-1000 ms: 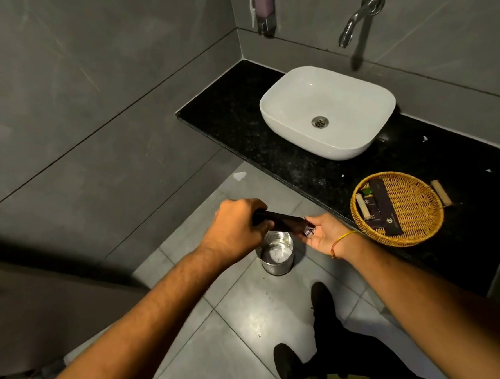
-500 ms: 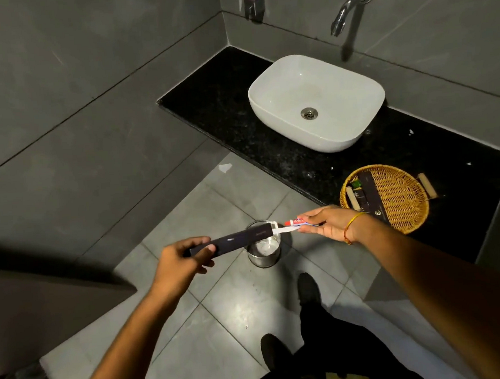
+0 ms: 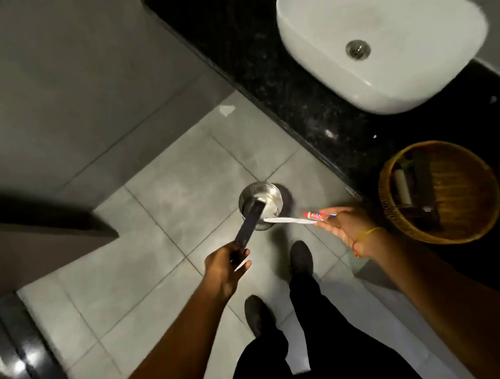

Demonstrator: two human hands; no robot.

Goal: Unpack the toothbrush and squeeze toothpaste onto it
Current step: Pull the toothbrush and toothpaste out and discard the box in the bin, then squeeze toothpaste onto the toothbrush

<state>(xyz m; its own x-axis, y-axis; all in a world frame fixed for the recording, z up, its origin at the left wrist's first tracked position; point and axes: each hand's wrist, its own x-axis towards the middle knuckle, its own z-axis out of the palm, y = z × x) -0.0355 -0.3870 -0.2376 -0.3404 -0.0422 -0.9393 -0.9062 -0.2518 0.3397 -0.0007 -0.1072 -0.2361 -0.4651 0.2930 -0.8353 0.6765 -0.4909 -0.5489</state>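
Over the grey tiled floor (image 3: 161, 194), head view: left hand (image 3: 225, 267), fingers closed around the near end of a dark slim toothbrush box (image 3: 249, 223); box tilted, its far end over the mouth of a steel bin (image 3: 261, 207) standing on the floor. Right hand (image 3: 349, 227), fingers pinched on a white toothbrush (image 3: 285, 220) and a small red-and-white toothpaste tube (image 3: 316, 215) held together, both pointing left, toothbrush tip reaching over the bin's near rim. Black stone surface (image 3: 281, 93), upper right: white basin (image 3: 380, 40); wicker basket (image 3: 442, 192) with dark, blurred items inside. Two dark shoes beneath the hands
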